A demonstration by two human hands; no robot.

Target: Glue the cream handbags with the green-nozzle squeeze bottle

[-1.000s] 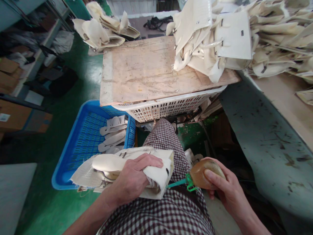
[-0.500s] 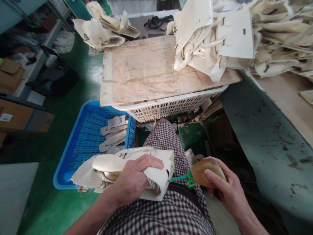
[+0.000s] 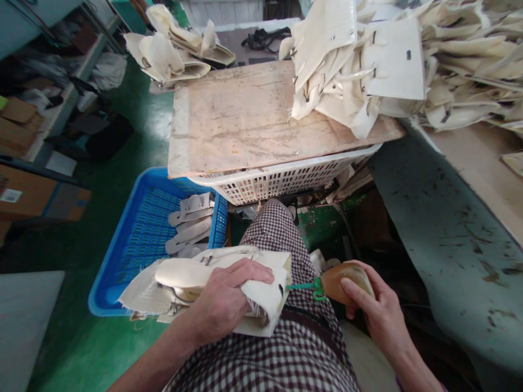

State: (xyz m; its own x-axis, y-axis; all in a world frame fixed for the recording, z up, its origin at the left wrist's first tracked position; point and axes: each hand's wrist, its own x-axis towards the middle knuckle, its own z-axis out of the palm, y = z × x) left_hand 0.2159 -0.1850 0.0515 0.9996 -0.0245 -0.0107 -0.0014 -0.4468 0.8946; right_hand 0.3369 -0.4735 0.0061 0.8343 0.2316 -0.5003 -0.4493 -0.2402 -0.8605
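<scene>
Across my lap lies a cream, unfinished bag [image 3: 180, 272] with frayed fabric edges and a small dark slot near its right edge. My left hand [image 3: 224, 299] grips it from above, thumb and fingers pressed on the folded panel. In my right hand [image 3: 376, 305] is a brown, rounded squeeze bottle [image 3: 343, 282], held between thumb and fingers. Its thin teal nozzle [image 3: 300, 286], tied with green at the base, points left, and the tip is at the bag's right edge. Whether the tip touches the material I cannot tell.
A blue basket [image 3: 98, 272] with grey-white pieces stands left of my knee. Ahead, a worn board [image 3: 229, 125] rests on a white crate [image 3: 261, 182] and carries cream bags [image 3: 327, 71]. More bags pile up on the right-hand table [image 3: 490, 147].
My right hand has shifted the bottle slightly to the right, and the nozzle has drawn back a little along the bag's edge. My left hand and the bag have hardly moved.
</scene>
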